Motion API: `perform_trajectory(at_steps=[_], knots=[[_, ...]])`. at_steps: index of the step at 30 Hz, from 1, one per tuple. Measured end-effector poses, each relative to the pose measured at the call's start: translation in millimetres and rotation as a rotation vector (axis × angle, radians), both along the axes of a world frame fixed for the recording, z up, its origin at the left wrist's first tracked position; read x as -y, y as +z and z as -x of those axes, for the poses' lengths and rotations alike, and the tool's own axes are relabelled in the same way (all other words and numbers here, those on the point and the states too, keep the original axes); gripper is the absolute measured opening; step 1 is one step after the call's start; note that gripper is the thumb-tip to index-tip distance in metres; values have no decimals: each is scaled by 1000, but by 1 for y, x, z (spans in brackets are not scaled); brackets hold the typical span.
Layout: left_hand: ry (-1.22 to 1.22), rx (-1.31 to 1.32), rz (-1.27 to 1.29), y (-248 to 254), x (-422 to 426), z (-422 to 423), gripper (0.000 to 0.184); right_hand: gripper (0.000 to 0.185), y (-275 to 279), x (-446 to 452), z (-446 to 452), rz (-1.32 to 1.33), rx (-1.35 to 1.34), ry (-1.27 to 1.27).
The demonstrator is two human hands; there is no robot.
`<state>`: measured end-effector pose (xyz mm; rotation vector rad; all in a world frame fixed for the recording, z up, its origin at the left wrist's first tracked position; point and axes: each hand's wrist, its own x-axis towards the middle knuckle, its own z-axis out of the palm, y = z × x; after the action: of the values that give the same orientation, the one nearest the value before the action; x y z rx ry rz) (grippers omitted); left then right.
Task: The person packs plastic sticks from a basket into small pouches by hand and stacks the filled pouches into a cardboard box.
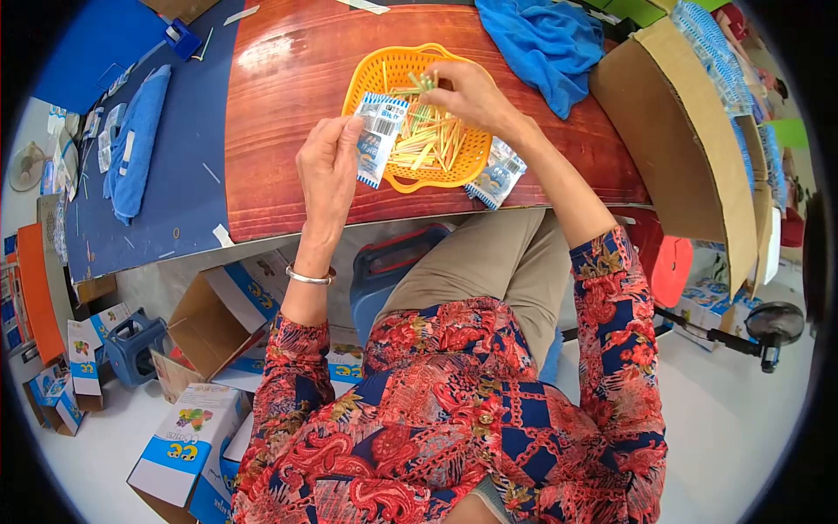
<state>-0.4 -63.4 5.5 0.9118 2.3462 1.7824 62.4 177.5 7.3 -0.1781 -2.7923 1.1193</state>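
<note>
Over the wooden table [288, 166], left fingers [351, 129] pinch a packet [379, 145] at its edge; bunched right fingers [448, 73] grip sticks [422, 82].

Bright, fairly even light; whitish glare on the red tabletop [279, 148]; fisheye bending, black corners.

Packet: blue-and-white printed plastic packet [379, 144], left edge hidden by the left hand [326, 166]; small print unreadable.
Sticks: thin pale-green sticks [424, 82], partly covered by the right hand [470, 94], number unclear.
Basket: yellow perforated plastic basket [477, 159], left wall partly behind the packet.
Towel: crumpled blue cloth towel [550, 52], cut off at the top.
</note>
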Motion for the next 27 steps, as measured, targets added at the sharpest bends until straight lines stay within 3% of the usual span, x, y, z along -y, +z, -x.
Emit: perform_trajectory(at_steps=[3,8,11,15,19,27], knots=[[-30,-52,24,2,-3,1,19,19,11,0,-11,561,-91,-123],[-109,2,-9,3,-11,-5,18,13,44,8,-31,1167,-367,-160],[-177,124,-37,9,-16,-12,19,13,62,17,-39,1207,-456,-129],[-216,161,-64,13,-20,-18,20,11,65,26,-43,817,-569,-229],[-215,206,-61,15,-22,-20,21,11,69,46,-45,670,-629,-297],[-191,251,-111,11,-24,-22,23,11,67,54,-55,651,-479,-276]])
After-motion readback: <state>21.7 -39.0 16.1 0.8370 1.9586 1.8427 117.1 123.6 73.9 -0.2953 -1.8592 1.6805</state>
